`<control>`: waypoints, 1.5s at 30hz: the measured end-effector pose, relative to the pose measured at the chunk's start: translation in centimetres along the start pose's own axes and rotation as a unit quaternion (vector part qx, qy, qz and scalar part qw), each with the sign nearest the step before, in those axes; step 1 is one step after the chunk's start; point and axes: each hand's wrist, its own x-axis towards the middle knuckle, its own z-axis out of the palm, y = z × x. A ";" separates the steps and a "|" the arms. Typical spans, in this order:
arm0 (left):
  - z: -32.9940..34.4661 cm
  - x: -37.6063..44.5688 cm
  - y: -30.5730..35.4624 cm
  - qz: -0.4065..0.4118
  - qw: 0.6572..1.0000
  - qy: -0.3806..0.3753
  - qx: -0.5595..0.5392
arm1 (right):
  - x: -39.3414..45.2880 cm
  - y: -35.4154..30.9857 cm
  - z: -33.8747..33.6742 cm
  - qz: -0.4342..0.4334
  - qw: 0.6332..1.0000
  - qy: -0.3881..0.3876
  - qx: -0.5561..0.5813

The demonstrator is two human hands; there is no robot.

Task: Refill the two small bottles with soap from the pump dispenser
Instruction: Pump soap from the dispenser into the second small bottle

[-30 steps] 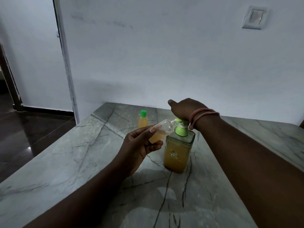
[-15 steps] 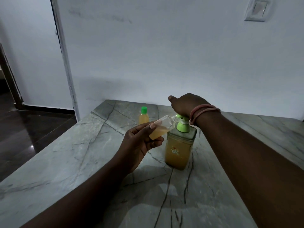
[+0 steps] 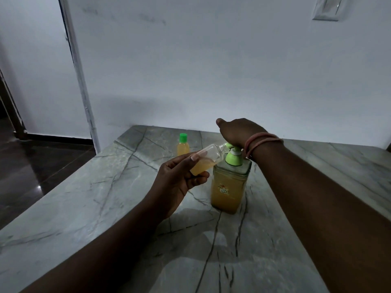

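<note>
On counter [image 3: 84, 197]: two small bottles [image 3: 208, 161], one dispenser [image 3: 229, 182].

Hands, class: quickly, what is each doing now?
Left hand: closed, holding the small bottle.
Right hand: pressing on the pump dispenser.

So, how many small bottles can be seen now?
2. One capped bottle stands on the table near the wall. One open bottle is tilted in the left hand at the pump dispenser.
</note>
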 end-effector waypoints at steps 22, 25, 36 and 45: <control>0.2 -0.2 0.0 0.005 1.000 0.011 -0.004 | -0.8 0.0 -0.1 -0.015 1.000 -0.011 -0.024; 0.4 -0.2 0.1 0.005 1.000 0.011 -0.007 | -0.5 0.0 -0.6 -0.010 0.999 0.034 -0.016; 0.5 -0.2 0.2 0.005 1.000 0.011 0.000 | -0.6 -0.1 -0.1 -0.023 0.999 -0.013 -0.039; 0.3 -0.1 0.1 0.003 1.000 0.011 -0.001 | 0.2 0.2 0.8 -0.018 0.999 0.017 -0.027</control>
